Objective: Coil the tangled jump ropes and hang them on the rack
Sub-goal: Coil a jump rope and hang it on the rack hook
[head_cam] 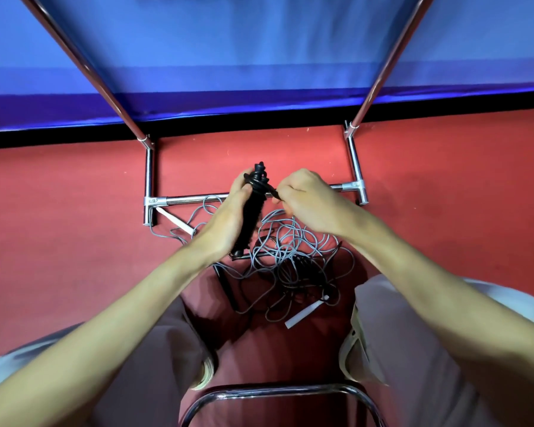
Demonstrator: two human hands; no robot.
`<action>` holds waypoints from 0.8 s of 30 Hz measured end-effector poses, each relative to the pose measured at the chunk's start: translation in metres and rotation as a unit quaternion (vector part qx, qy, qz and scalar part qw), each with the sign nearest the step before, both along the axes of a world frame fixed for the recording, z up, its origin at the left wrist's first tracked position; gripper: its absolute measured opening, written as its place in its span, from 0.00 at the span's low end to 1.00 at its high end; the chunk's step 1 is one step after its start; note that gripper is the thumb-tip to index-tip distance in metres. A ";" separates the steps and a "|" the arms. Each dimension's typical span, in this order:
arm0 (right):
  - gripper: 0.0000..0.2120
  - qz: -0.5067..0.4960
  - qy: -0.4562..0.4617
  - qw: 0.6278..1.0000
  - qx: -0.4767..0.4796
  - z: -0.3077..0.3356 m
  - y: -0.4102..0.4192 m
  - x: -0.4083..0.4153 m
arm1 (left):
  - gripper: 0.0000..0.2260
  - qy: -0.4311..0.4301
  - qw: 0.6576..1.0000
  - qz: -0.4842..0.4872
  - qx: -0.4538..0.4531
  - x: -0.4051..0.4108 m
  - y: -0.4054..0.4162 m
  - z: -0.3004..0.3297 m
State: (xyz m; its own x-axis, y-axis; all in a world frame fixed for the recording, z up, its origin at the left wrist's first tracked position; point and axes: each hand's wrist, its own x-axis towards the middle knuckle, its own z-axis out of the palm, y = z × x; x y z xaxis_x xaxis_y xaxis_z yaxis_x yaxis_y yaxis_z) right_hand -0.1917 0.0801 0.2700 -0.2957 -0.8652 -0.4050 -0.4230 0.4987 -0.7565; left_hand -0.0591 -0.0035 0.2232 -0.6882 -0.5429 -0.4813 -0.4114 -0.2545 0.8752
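Chrome tubing of the rack (149,177) is standing at the left, its foot bar resting on the red floor (59,226) and its slanted post rising across the blue wall padding (259,41). A low crossbar (195,198) is running rightward from that foot toward the far foot (356,167), passing behind both hands. Bare red floor is lying open on either outer side of the rack's feet.

The left hand (225,220) is gripping an upright black bundle of handles (253,211), fingers curled round it and thumb pressing near the top, where black cord is wound in tight loops. Just right of it, the right hand (309,198) is pinching the black cord's free end (275,194) between thumb and curled fingers, close beside the bundle.

Below the hands, the tangled jump ropes (287,251) are lying in a loose grey heap on the floor between the person's knees, strands crossing and spilling toward the left foot of the rack. A darker rope is sitting within the heap, and a white tag (302,314) is lying at its near right edge. The curved chrome chair frame (278,392) is showing at the bottom, between light trouser legs.
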 end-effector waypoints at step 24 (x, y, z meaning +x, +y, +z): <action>0.21 -0.158 -0.296 0.940 -0.063 0.002 -0.017 -0.002 | 0.19 0.008 0.857 0.056 -0.511 -0.005 0.003 0.018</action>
